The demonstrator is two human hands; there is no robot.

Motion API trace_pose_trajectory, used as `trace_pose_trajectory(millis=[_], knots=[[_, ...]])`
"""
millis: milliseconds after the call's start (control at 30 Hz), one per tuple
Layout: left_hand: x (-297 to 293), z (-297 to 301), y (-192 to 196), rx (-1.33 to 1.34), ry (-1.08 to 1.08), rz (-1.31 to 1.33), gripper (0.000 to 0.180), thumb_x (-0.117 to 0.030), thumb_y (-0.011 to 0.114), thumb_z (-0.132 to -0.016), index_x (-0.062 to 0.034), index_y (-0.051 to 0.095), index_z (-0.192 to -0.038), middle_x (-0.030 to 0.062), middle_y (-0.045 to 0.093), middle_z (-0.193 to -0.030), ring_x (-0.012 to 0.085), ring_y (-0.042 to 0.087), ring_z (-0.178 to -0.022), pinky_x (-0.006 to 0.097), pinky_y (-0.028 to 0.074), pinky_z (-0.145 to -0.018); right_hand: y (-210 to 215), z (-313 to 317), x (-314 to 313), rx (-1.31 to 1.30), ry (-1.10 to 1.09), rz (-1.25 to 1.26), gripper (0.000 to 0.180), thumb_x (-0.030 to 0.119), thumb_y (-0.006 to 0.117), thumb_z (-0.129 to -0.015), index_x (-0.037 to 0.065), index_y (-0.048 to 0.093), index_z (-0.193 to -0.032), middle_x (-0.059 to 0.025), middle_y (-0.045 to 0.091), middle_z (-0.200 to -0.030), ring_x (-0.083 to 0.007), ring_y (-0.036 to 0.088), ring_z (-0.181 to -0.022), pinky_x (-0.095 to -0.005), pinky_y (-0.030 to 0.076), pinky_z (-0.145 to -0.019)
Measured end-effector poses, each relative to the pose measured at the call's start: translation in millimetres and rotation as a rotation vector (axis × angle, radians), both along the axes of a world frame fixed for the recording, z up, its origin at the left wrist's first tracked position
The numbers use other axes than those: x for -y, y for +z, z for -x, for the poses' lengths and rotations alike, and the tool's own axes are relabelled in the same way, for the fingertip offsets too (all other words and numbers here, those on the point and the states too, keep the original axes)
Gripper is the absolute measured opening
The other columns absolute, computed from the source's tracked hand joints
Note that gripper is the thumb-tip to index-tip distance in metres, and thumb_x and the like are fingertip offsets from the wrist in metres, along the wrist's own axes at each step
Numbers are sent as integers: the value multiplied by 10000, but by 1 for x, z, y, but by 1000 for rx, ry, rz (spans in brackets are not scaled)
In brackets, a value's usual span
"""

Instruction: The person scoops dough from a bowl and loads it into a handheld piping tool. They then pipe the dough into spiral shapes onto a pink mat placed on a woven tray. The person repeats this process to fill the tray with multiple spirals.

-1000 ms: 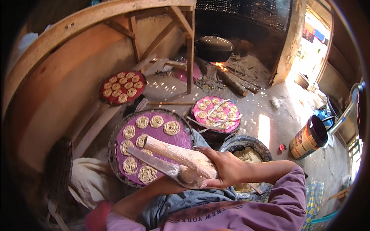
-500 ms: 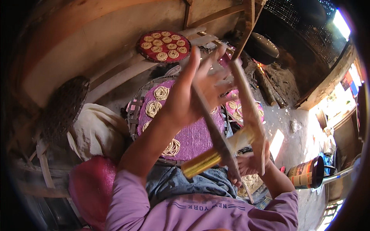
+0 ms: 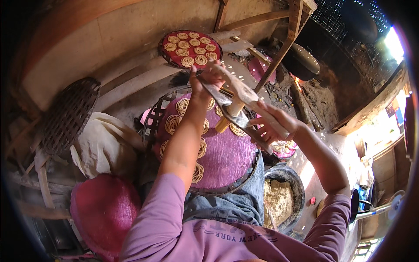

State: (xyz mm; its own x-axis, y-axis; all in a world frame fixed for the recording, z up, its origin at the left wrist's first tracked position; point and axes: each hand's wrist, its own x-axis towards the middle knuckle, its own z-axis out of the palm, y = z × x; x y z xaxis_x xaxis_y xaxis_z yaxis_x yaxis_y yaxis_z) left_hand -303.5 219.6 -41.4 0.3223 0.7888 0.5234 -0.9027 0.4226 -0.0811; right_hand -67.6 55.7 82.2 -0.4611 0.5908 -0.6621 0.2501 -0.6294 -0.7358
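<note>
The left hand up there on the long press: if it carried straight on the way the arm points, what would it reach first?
Probably the round red tray of noodle coils lying just beyond the left hand, though depth is hard to judge in this fisheye view; the tray may sit lower than the hand.

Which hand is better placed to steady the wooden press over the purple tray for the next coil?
Probably the right hand: it grips the wooden press at its lower end, directly above the purple tray, while the left hand holds the far end.
</note>
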Motion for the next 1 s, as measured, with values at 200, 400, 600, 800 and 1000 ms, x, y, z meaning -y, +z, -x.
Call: trace_pose_trajectory(millis=[200, 400, 600, 800, 1000], knots=[[8, -1, -15, -6, 101, -80, 605, -537, 566, -828, -47, 585, -1184, 117, 574, -1184, 295, 504, -1150, 452, 384, -1040, 22, 4, -5, 218, 67, 56, 944, 749, 362, -872, 21, 261, -1465, -316, 504, -1255, -377, 665, -927, -470, 577, -728], [-2, 16, 23, -13, 240, -243, 501, -522, 632, -825, -149, 567, -1154, 42, 549, -1114, 265, 487, -1121, 416, 399, -1013, 32, 17, -9, 264, 144, -305, 758, 674, 367, -923, 27, 487, -1301, -177, 619, -993, -251, 685, -802, -371, 589, -641], [23, 25, 34, -91, 262, -170, 490, -518, 642, -818, -165, 581, -1152, 37, 577, -1086, 262, 507, -1091, 422, 422, -974, 50, 18, 15, 321, 125, -255, 776, 682, 363, -915, 22, 469, -1308, -189, 620, -962, -251, 688, -742, -351, 589, -655], [7, 10, 42, -26, 294, -265, 481, -516, 657, -807, -153, 587, -1114, 33, 574, -1085, 266, 509, -1080, 441, 428, -955, 61, 12, 9, 307, 131, -282, 723, 611, 348, -956, 50, 381, -1411, -226, 620, -1052, -269, 689, -798, -377, 588, -706], [15, 32, 39, -114, 316, -152, 526, -607, 527, -847, -141, 580, -1085, 55, 574, -1050, 268, 519, -1042, 431, 436, -929, 34, 15, 14, 255, 77, -277, 698, 614, 367, -955, 27, 486, -1314, -173, 644, -893, -225, 686, -699, -338, 581, -608]])
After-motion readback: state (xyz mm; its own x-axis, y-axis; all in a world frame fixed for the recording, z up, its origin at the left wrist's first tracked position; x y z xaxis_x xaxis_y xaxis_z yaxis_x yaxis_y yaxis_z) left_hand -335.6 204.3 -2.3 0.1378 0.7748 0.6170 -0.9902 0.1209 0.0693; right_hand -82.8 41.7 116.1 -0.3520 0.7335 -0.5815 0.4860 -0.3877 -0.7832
